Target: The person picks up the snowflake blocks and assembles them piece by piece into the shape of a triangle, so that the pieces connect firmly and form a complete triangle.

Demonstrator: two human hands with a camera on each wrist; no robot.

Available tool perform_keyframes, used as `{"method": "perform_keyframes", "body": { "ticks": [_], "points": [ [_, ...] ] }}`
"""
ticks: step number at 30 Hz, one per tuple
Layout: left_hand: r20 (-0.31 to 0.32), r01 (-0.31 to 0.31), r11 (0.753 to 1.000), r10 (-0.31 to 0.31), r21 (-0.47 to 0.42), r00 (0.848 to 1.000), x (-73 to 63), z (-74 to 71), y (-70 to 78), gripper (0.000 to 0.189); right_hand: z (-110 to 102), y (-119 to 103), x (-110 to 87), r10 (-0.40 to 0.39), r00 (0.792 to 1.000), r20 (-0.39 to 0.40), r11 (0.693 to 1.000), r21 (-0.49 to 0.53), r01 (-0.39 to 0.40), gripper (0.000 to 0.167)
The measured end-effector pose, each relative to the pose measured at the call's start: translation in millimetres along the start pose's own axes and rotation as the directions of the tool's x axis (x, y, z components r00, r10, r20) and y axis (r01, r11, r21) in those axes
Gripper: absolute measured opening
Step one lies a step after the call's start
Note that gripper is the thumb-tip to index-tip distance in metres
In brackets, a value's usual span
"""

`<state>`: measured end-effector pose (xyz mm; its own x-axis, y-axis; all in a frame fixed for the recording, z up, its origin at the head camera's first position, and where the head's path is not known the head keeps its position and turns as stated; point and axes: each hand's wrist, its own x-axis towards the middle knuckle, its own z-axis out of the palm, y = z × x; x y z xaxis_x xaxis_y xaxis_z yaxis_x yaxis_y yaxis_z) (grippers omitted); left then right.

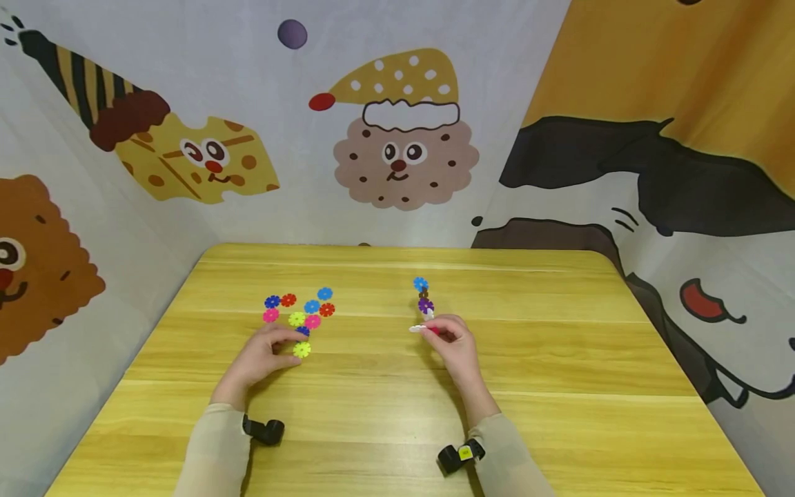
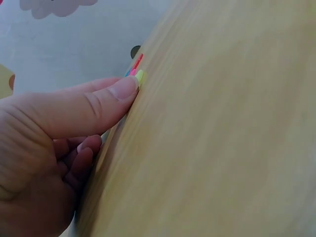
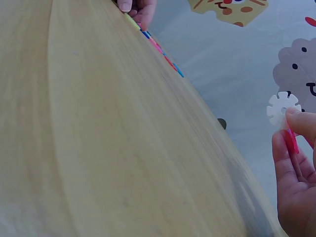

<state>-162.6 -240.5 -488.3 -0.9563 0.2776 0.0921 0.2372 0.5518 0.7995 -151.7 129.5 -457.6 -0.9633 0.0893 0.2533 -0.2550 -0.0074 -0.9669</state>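
My right hand (image 1: 458, 345) pinches a joined chain of notched plastic flower discs by its near end. At the fingertips are a white disc (image 3: 283, 108) and a pink disc (image 3: 293, 140), set at an angle to each other. Farther along the chain come another white piece, a purple disc (image 1: 425, 306), a brown disc (image 1: 424, 293) and a blue disc (image 1: 420, 284). Over on the left, my left hand (image 1: 261, 355) has its thumb and index finger at opposite edges of a yellow disc (image 1: 301, 350). A dark blue disc (image 1: 302, 331) is partly covered by that index finger.
Beyond the left hand lie several loose discs on the wooden table (image 1: 373, 428), among them a red disc (image 1: 288, 300), a pink disc (image 1: 270, 315) and a light blue disc (image 1: 325, 294). A printed curtain (image 1: 248, 55) hangs behind the table's far edge.
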Motion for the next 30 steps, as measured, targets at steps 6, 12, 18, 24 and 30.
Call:
{"method": "perform_keyframes", "body": {
  "ticks": [6, 12, 18, 24, 30],
  "points": [
    [-0.006, -0.011, 0.998, 0.011, 0.058, 1.0, 3.1, 0.7, 1.8, 0.029, 0, 0, 0.3, 0.002, 1.0, 0.001, 1.0, 0.004, -0.002, 0.016],
    [-0.019, -0.012, 0.999, 0.013, 0.042, 1.0, 2.4, 1.9, -0.1, 0.027, -1, 1, 0.3, -0.012, 1.0, 0.002, 1.0, 0.013, 0.012, 0.016],
    [-0.052, 0.024, 1.0, -0.024, -0.002, 0.998, 0.8, 2.9, -0.7, 0.027, -1, 1, -0.1, -0.018, 1.0, 0.002, 1.0, 0.019, 0.018, 0.015],
    [-0.061, 0.077, 0.997, -0.078, -0.019, 0.995, 2.3, 4.1, 4.4, 0.027, -1, 2, 0.0, -0.014, 1.0, 0.001, 1.0, 0.02, 0.014, 0.015],
    [-0.081, 0.103, 0.988, -0.112, -0.112, 0.99, 7.9, 9.1, 14.7, 0.028, 0, 2, -0.1, -0.01, 1.0, -0.001, 1.0, 0.016, 0.01, 0.015]
  ]
}}
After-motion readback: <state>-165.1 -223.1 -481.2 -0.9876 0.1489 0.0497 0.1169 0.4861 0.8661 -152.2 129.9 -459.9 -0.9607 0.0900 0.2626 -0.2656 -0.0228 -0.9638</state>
